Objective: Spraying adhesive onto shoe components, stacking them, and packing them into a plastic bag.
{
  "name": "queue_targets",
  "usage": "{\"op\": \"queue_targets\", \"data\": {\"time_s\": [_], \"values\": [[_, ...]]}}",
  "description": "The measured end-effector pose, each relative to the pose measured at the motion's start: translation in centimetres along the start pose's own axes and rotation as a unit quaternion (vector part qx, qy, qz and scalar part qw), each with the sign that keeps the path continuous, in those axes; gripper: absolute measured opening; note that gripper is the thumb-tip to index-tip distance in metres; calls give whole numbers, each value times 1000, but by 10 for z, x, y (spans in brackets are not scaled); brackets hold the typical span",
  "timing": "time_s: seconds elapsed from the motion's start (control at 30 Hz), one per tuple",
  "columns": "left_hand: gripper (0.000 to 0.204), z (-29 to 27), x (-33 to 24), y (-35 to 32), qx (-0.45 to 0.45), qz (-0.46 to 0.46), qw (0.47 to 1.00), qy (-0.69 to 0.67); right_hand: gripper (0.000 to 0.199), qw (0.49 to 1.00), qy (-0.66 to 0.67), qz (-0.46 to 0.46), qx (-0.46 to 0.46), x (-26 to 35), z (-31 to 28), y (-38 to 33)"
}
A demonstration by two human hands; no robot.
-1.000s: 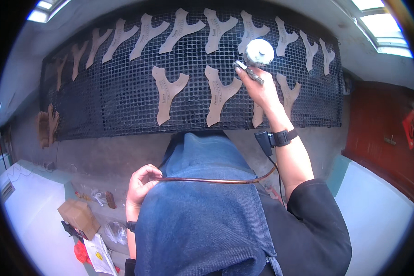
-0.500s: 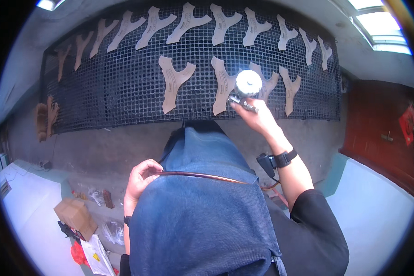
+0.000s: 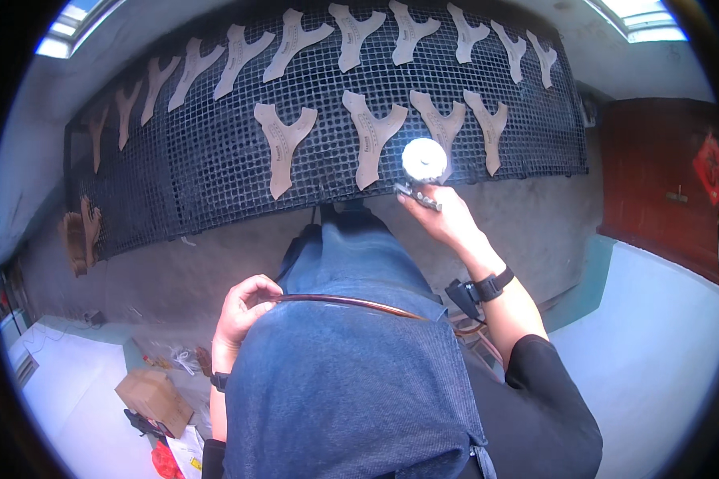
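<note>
My right hand (image 3: 447, 217) is closed round a spray gun (image 3: 423, 162) with a round, bright metal cup on top. The gun hangs over the near edge of a black mesh rack (image 3: 208, 164) and hides part of a flat, tan, Y-shaped piece (image 3: 441, 120). Left of it lies another Y-shaped piece (image 3: 373, 140), and to its right a similar one (image 3: 488, 136). At my waist, my left hand (image 3: 245, 311) pinches a brownish, see-through hose (image 3: 351, 301), which runs across my blue apron (image 3: 343, 375) toward my right side.
A far row of similar Y-shaped pieces (image 3: 295, 44) lies along the rack. Brown pieces (image 3: 76, 239) stand at its left end. At lower left are a cardboard box (image 3: 153, 399) and a red plastic bag (image 3: 165, 461). A dark red door (image 3: 655, 176) is at right.
The view has turned a little, so the rack appears tilted. The spray gun has shifted toward the near end of the third near-row piece. My left hand still holds the hose.
</note>
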State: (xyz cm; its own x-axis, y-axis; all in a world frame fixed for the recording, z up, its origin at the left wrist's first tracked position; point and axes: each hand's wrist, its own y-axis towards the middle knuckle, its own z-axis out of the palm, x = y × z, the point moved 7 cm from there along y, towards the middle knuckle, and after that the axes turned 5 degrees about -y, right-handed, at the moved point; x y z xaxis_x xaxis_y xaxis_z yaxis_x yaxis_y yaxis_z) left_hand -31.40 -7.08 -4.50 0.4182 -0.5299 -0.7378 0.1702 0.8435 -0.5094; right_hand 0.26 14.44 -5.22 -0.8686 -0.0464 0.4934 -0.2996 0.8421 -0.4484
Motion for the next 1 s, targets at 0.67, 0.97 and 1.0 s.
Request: {"op": "queue_targets", "data": {"time_s": [0.67, 0.97, 1.0], "values": [[23, -6, -21, 18, -52, -2, 998, 23, 36, 976, 104, -22, -188, -14, -95, 92], [23, -70, -24, -39, -47, 30, 998, 11, 33, 979, 155, -21, -129, 66, 7, 48], [23, -79, -24, -47, -47, 32, 998, 1, 34, 980, 156, -25, -117, 77, 22, 51]]}}
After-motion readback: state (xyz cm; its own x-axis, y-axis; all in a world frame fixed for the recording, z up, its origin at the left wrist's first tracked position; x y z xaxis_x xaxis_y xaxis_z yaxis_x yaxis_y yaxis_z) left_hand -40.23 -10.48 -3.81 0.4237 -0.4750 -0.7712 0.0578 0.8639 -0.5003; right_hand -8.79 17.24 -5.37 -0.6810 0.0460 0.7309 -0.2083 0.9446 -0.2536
